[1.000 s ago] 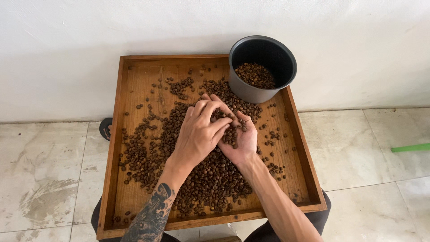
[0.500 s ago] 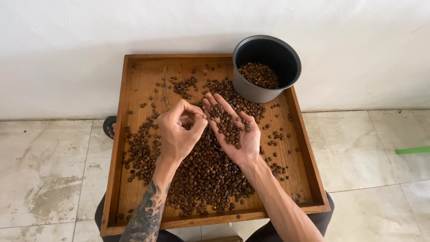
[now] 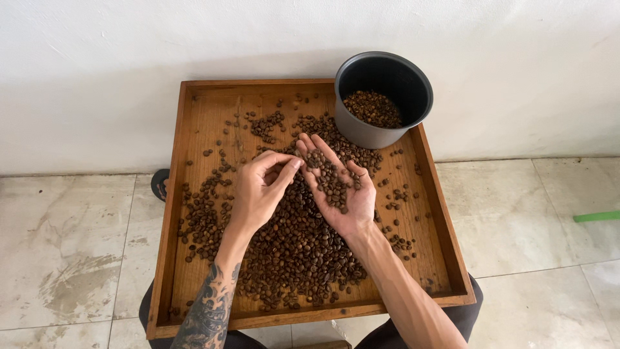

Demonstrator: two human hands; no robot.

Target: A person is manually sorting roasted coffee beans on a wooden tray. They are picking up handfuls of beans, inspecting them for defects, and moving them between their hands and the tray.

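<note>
Right hand (image 3: 341, 194): palm up, flat, cupping beans (image 3: 330, 181). Left hand (image 3: 261, 190): grip pinched narrow, just left of them. Pot (image 3: 384, 97) beyond.

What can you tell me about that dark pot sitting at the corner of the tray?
The pot is a round, dark grey container, seemingly metal, with a thin rim and straight sides. It stands upright and uncovered at the far right corner of the wooden tray, close to the white wall. A shallow layer of brown coffee beans lies inside it. More beans are scattered around its base. Neither hand touches it.
</note>
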